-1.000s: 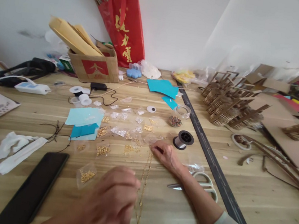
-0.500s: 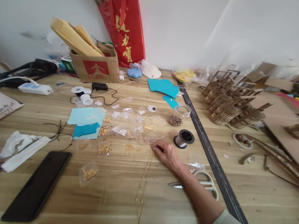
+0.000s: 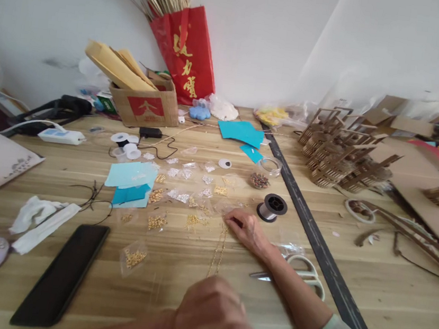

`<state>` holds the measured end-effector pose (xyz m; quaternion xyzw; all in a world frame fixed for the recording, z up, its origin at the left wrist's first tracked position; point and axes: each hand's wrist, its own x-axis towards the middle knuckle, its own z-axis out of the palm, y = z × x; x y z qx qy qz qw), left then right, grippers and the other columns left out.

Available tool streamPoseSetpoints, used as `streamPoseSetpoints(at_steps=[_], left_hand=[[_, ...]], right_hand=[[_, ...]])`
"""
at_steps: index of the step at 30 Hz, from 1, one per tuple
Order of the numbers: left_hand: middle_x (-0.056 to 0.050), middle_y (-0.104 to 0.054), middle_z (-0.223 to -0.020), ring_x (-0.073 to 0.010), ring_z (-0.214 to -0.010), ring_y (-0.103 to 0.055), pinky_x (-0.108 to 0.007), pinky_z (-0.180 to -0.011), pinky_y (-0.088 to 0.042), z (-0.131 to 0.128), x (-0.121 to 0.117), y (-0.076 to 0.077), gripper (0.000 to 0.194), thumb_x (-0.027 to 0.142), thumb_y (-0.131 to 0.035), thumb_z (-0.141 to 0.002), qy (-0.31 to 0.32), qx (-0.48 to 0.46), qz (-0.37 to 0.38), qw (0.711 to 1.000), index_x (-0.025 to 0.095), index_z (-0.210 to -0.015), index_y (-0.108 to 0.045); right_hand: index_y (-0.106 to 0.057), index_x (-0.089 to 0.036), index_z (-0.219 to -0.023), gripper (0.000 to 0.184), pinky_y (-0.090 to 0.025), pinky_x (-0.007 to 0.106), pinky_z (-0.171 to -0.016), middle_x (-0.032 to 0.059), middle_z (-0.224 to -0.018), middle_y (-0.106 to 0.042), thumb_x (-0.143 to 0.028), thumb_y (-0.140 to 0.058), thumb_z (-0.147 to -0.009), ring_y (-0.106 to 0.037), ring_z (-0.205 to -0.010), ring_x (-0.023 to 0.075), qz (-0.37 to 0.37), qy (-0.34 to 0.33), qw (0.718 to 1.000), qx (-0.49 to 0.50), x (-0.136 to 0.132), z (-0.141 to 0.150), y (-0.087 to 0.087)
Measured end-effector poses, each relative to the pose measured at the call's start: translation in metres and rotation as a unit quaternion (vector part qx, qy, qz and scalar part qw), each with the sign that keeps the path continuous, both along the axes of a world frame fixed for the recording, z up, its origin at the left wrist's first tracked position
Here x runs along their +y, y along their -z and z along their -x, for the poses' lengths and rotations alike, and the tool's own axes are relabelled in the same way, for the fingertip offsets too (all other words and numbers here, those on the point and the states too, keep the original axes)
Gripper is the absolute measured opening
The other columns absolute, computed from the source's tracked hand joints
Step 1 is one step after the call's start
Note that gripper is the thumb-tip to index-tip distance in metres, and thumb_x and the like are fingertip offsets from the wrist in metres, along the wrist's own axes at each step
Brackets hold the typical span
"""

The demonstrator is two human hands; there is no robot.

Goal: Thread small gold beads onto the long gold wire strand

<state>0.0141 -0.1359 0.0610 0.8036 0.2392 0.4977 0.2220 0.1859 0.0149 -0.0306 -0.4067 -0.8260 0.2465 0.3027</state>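
My right hand [image 3: 246, 232] rests on the table with thumb and forefinger pinched at the upper end of a gold chain [image 3: 216, 252]. The chain runs toward me in two strands, and its lower part is hidden behind my left hand [image 3: 212, 318]. That hand is in the near foreground, blurred, its fingers bent and mostly out of sight. Small bags of gold findings [image 3: 157, 222] and gold pins [image 3: 195, 221] lie left of my right hand. Beside my right forearm are white-handled scissors [image 3: 304, 271], and a spool of clear line [image 3: 272, 208] stands beyond my right hand.
A black phone [image 3: 62, 276] lies at the left, near white tissue strips [image 3: 45, 228]. Blue paper sheets [image 3: 131, 183] sit behind it. Farther back are a cardboard box [image 3: 144, 107] and a red bag [image 3: 188, 56]. Small woven baskets [image 3: 341, 153] crowd the right.
My left hand has come in from the bottom edge and now covers the chain's lower end. The right hand keeps its pinch in place. The whole view has shifted slightly.
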Motion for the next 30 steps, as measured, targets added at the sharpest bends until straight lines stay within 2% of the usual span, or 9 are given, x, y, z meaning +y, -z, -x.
streamPoseSetpoints(at_steps=[1,3,6,12,15,20,26,30], left_hand=[[-0.005,-0.060,-0.068,-0.0172,-0.073,-0.056,-0.030,-0.067,-0.048,-0.004,0.011,0.005,0.016,0.026,-0.043,-0.091,0.013,-0.019,-0.013,1.000,0.018,-0.095,-0.056],[-0.004,-0.055,-0.064,-0.0165,-0.070,-0.051,-0.030,-0.066,-0.044,-0.007,0.029,0.017,0.014,0.018,-0.044,-0.089,0.015,0.005,0.024,1.000,0.017,-0.079,-0.055],[-0.001,-0.046,-0.059,-0.0143,-0.065,-0.044,-0.029,-0.064,-0.039,-0.007,0.046,0.035,0.027,0.017,-0.044,-0.088,-0.041,0.043,0.094,0.994,0.018,-0.060,-0.042],[0.002,-0.039,-0.056,-0.0121,-0.062,-0.039,-0.026,-0.061,-0.032,-0.002,0.060,0.061,0.035,0.024,-0.042,-0.089,-0.094,0.093,0.238,0.962,0.018,-0.056,-0.032],[0.004,-0.034,-0.055,-0.0108,-0.059,-0.037,-0.025,-0.059,-0.030,0.000,0.064,0.069,0.037,0.027,-0.043,-0.089,-0.129,0.078,0.285,0.947,0.018,-0.056,-0.028],[0.005,-0.030,-0.054,-0.0093,-0.055,-0.032,-0.025,-0.055,-0.024,0.003,0.069,0.077,0.037,0.027,-0.042,-0.087,-0.134,0.063,0.315,0.937,0.019,-0.056,-0.025],[0.006,-0.022,-0.052,-0.0088,-0.051,-0.025,-0.026,-0.051,-0.020,0.005,0.072,0.072,0.039,0.029,-0.041,-0.086,-0.123,0.045,0.359,0.924,0.019,-0.055,-0.020],[0.006,-0.024,-0.051,-0.0089,-0.052,-0.027,-0.026,-0.052,-0.020,0.004,0.072,0.073,0.039,0.029,-0.042,-0.086,-0.115,0.066,0.352,0.926,0.019,-0.054,-0.023]], right_hand=[[-0.064,-0.017,-0.082,0.012,-0.044,0.025,-0.066,0.0039,-0.078,-0.068,-0.016,-0.053,-0.085,-0.061,-0.070,0.0158,0.001,0.001,1.000,0.003,0.000,0.000,0.000],[-0.064,-0.018,-0.080,0.012,-0.044,0.025,-0.066,0.0035,-0.078,-0.068,-0.017,-0.053,-0.085,-0.061,-0.070,0.0159,0.002,0.000,1.000,0.010,-0.001,0.001,0.000],[-0.063,-0.018,-0.078,0.014,-0.044,0.026,-0.067,0.0033,-0.077,-0.066,-0.018,-0.051,-0.086,-0.060,-0.071,0.0159,0.006,-0.003,1.000,0.020,-0.002,0.002,-0.002],[-0.061,-0.018,-0.078,0.014,-0.044,0.026,-0.065,0.0030,-0.075,-0.065,-0.021,-0.050,-0.087,-0.059,-0.069,0.0157,0.027,-0.011,0.999,0.016,-0.002,0.002,-0.003],[-0.061,-0.018,-0.078,0.016,-0.044,0.026,-0.065,0.0038,-0.075,-0.065,-0.023,-0.049,-0.087,-0.059,-0.069,0.0165,0.026,-0.018,0.999,0.018,-0.001,0.001,-0.003],[-0.061,-0.019,-0.078,0.015,-0.045,0.026,-0.064,0.0036,-0.075,-0.065,-0.023,-0.050,-0.087,-0.060,-0.069,0.0168,0.029,-0.014,0.999,0.012,-0.002,0.001,-0.004],[-0.061,-0.019,-0.079,0.016,-0.046,0.027,-0.065,0.0045,-0.077,-0.066,-0.022,-0.048,-0.087,-0.061,-0.070,0.0174,0.029,-0.010,0.999,0.009,-0.002,0.002,-0.003],[-0.061,-0.019,-0.079,0.015,-0.046,0.026,-0.064,0.0035,-0.076,-0.065,-0.023,-0.049,-0.087,-0.061,-0.069,0.0169,0.034,-0.009,0.999,0.002,-0.002,0.002,-0.003]])
